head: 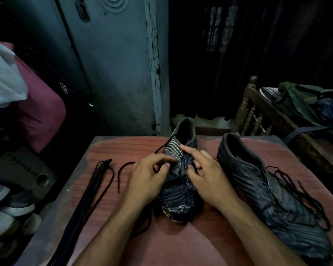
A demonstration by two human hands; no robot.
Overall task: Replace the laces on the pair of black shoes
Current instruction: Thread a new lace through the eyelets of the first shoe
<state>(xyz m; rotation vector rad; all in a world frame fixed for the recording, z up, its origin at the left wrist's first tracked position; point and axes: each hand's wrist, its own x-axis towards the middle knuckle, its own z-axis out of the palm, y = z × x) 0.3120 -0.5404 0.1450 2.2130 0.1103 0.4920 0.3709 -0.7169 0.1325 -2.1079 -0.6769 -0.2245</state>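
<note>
Both hands pinch lace on centre shoe [178,181]; second shoe [273,191] right; spare laces [88,191] left.

Both bare forearms reach in from below and angle toward each other, wrists low. The left hand [149,181] is palm down, its fingers curled inward with thumb and fingertips meeting in a pinch. The right hand [206,177] is also palm down, forefinger stretched straight ahead, the other fingers bent and its thumb tucked inward
</note>
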